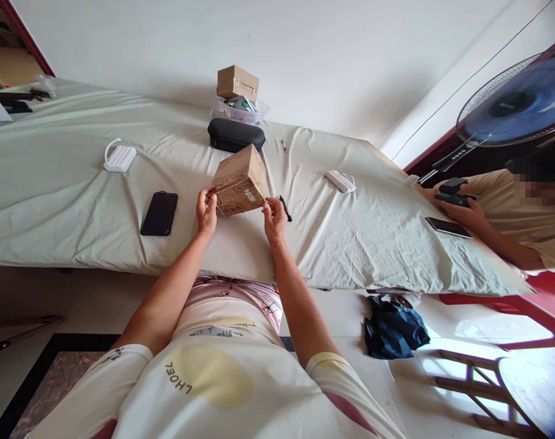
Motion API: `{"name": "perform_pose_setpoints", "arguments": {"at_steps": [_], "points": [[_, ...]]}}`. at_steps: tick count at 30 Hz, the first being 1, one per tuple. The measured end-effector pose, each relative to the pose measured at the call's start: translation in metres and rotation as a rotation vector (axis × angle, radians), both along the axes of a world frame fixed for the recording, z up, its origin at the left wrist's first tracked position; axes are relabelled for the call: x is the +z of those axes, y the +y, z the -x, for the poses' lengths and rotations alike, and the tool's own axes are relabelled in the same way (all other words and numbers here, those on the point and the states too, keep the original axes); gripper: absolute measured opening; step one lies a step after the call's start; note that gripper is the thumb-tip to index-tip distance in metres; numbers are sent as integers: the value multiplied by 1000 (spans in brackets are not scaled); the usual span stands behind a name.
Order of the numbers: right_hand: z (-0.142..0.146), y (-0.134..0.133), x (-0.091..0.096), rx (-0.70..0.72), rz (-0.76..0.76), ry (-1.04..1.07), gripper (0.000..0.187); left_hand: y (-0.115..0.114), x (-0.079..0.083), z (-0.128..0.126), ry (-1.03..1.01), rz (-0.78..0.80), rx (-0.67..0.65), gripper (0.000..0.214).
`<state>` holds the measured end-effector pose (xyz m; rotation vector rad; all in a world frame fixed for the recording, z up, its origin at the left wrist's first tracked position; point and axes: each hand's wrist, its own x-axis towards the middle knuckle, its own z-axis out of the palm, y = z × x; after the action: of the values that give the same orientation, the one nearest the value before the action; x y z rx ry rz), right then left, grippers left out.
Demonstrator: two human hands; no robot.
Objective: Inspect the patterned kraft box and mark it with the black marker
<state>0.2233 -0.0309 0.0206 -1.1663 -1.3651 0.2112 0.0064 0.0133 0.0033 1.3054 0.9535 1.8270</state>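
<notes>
Currently you grip the cardboard box (240, 182) between both hands: your left hand (207, 210) pinches its left side, your right hand (274, 219) its lower right corner. You have it tilted over the tabletop (240, 256), between the near edge and the black case (236, 135) toward the far edge; whether it touches the surface, I cannot tell. Left of your left hand, a dark phone (159, 213) lies toward the near edge, while a slim black item (285, 208) lies just beside your right hand.
</notes>
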Motion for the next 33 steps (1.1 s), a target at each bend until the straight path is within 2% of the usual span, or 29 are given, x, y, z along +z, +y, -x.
{"name": "perform_pose_setpoints", "arguments": {"at_steps": [5,8,12,16,20,23,26,28,31,33], "points": [[1,-4,0,-26,-90,-40,42,-3,-1,-5,-67,88,-108,66],[3,-2,-3,-45,-117,-69,52,-6,-4,-11,-109,109,-173,63],[7,2,-9,-3,-16,-125,72,-6,-7,-18,-201,130,-209,58],[13,2,-11,49,80,-243,74,-2,-9,-19,-315,179,-257,55],[16,-1,-8,69,91,-303,71,3,-12,-17,-278,206,-285,51],[16,-3,-6,59,61,-314,73,2,-13,-17,-158,209,-224,52],[17,-3,-7,24,44,-315,72,-5,-12,-18,86,127,-83,61],[19,-4,-8,11,35,-338,71,-11,-10,-21,201,72,-26,75],[24,-6,-7,33,15,-421,70,-17,-8,-26,255,25,-20,112],[28,-8,-5,61,8,-476,70,-18,-6,-28,265,20,-24,128]]}}
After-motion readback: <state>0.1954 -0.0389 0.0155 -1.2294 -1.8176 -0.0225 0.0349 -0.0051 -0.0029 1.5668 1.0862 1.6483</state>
